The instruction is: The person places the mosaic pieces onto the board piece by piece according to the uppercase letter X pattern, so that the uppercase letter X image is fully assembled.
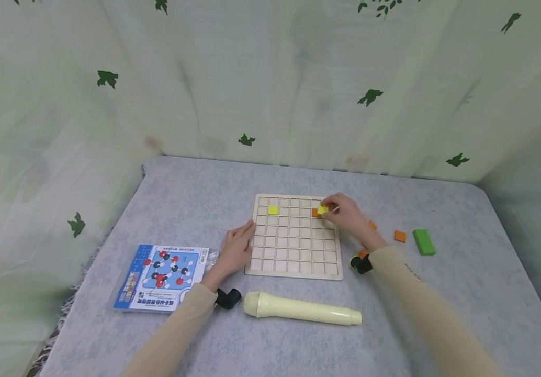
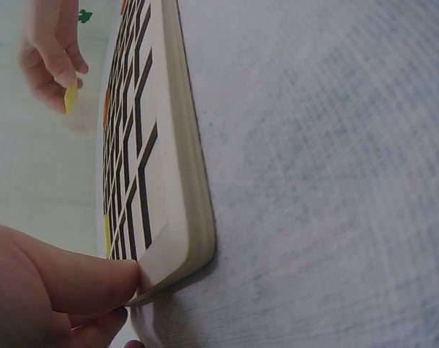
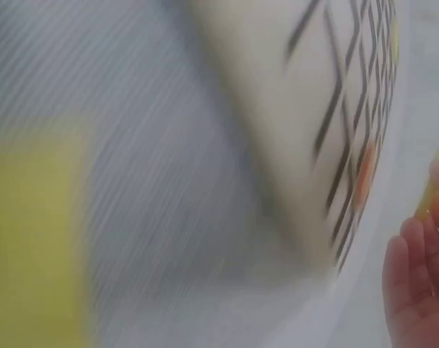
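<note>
Yellow tile [image 1: 323,209] in right grip [image 1: 343,212], above board [image 1: 294,267].

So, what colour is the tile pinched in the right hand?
Yellow tile, clearest in the head view.

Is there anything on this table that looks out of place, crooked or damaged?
Nothing looks damaged or spilled. The wooden grid board lies flat, steadied by the left hand. Only the cream flashlight and the molecule kit packet seem unrelated to the coloured tiles.
</note>
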`<state>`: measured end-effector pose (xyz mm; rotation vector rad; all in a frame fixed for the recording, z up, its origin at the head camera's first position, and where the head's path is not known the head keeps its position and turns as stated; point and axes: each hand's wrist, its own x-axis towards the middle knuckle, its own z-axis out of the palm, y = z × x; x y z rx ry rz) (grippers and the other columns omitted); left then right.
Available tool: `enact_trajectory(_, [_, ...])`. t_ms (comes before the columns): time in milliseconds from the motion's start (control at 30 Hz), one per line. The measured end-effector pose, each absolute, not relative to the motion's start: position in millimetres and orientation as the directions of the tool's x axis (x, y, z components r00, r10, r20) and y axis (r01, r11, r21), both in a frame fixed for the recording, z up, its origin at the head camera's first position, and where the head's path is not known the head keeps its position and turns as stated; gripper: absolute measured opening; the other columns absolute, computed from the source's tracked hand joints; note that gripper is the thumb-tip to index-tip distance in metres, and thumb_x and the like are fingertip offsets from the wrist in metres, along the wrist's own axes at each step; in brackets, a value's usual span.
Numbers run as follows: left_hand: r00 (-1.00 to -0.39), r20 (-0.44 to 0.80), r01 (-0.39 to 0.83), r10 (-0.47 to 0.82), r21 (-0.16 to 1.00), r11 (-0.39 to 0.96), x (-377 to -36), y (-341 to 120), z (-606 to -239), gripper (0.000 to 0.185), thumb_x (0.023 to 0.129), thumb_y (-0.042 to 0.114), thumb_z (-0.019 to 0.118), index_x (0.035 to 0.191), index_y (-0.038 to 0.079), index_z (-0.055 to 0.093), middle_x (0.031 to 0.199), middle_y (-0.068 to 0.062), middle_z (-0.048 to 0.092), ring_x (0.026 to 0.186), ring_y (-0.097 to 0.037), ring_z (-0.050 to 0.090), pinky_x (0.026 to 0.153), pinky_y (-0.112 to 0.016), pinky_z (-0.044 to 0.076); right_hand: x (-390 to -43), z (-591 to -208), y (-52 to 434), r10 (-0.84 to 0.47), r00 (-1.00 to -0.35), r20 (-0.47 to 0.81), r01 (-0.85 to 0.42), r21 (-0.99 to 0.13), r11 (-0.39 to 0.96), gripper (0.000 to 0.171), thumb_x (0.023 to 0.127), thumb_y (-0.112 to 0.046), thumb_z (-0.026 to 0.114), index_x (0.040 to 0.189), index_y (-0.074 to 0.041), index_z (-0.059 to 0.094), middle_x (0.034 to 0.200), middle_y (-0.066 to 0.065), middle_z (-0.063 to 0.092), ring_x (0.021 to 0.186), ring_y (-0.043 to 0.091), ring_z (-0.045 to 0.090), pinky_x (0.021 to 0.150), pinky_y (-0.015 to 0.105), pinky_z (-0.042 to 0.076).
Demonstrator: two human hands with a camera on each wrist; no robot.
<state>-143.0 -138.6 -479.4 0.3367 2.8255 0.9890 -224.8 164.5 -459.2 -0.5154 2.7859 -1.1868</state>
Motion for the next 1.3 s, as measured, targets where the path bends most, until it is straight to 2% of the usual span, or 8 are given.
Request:
enact_trajectory(167, [-0.967,-0.048,0.164,0.249,0.629,0.76,-144.0,-139.0,-480.4,0.056,0.091,-0.004,0.05,0.145,-0.003,0.035,0.155,-0.015,0.025,0.13,-0.037,0.026,0.102,-0.054,0.023,-227.4,-465.0,117.0,-0.446,-0.893,0.063,-0.362,-0.69,0.627,0.026,0.085,-0.005,0.07,0.11,0.002,0.066,0.095,0.01,0.057,0.084,0.022,0.051,0.076,0.035,0.046])
enact_trajectory(267, [-0.968,-0.041,0.17,0.249,0.626,0.761,-144.6,-138.8,-480.4,0.056,0.091,-0.004,0.05,0.145,-0.003,0.035,0.155,-0.014,0.025,0.13,-0.037,0.026,0.101,-0.054,0.023,-228.3,-468.6,96.7,-0.476,-0.879,0.032,-0.371,-0.673,0.64,0.024,0.085,-0.005,0.069,0.108,0.001,0.067,0.093,0.008,0.057,0.081,0.02,0.051,0.073,0.033,0.045])
enact_trajectory(433, [-0.968,-0.04,0.171,0.249,0.62,0.766,-145.1,-138.3,-480.1,0.056,0.091,-0.004,0.05,0.145,-0.003,0.035,0.155,-0.015,0.025,0.13,-0.037,0.026,0.101,-0.054,0.023,-227.1,-470.6,76.1,-0.455,-0.89,-0.039,-0.319,-0.658,0.682,0.023,0.085,-0.004,0.067,0.108,0.0,0.068,0.09,0.007,0.055,0.078,0.02,0.049,0.069,0.032,0.043])
enact_trajectory(633, [-0.969,-0.052,0.16,0.241,0.613,0.774,-144.5,-138.5,-478.3,0.056,0.092,-0.003,0.05,0.146,-0.002,0.034,0.155,-0.014,0.024,0.131,-0.037,0.025,0.102,-0.054,0.023,-226.7,-471.1,66.2,-0.427,-0.903,-0.047,-0.296,-0.651,0.699,0.024,0.085,-0.002,0.065,0.11,-0.002,0.066,0.092,0.007,0.052,0.079,0.021,0.047,0.069,0.032,0.042])
enact_trajectory(867, [-0.97,-0.057,0.152,0.238,0.622,0.768,-143.4,-139.0,-477.9,0.057,0.091,-0.004,0.05,0.146,-0.002,0.034,0.155,-0.014,0.024,0.131,-0.037,0.025,0.101,-0.054,0.024,-225.9,-474.7,66.3,-0.433,-0.901,-0.036,-0.296,-0.678,0.672,0.022,0.086,-0.002,0.065,0.108,-0.002,0.066,0.094,0.007,0.052,0.082,0.02,0.047,0.072,0.032,0.042])
enact_trajectory(1033, [-0.968,-0.055,0.158,0.246,0.627,0.763,-143.5,-138.9,-478.4,0.057,0.092,-0.004,0.05,0.146,-0.002,0.034,0.155,-0.014,0.024,0.131,-0.037,0.025,0.102,-0.054,0.023,-222.9,-472.1,75.4,-0.416,-0.909,-0.001,-0.29,-0.715,0.636,0.024,0.087,0.002,0.06,0.11,0.0,0.067,0.098,0.008,0.057,0.085,0.02,0.051,0.075,0.032,0.045])
enact_trajectory(1167, [-0.967,-0.055,0.161,0.25,0.63,0.76,-143.2,-138.1,-478.2,0.056,0.092,-0.003,0.05,0.146,-0.002,0.034,0.155,-0.014,0.024,0.131,-0.037,0.025,0.102,-0.055,0.023,-219.4,-467.1,97.5,-0.374,-0.927,0.024,-0.268,-0.739,0.617,0.025,0.089,0.002,0.057,0.113,0.001,0.066,0.102,0.011,0.06,0.089,0.023,0.055,0.079,0.035,0.047])
enact_trajectory(1300, [-0.968,-0.063,0.152,0.245,0.629,0.763,-143.0,-137.2,-477.3,0.056,0.092,-0.003,0.05,0.146,-0.001,0.034,0.155,-0.013,0.024,0.131,-0.037,0.025,0.102,-0.055,0.022,-216.5,-463.6,136.6,-0.297,-0.954,0.03,-0.214,-0.763,0.61,0.024,0.089,0.0,0.06,0.113,0.002,0.065,0.105,0.015,0.061,0.091,0.026,0.056,0.082,0.038,0.048])
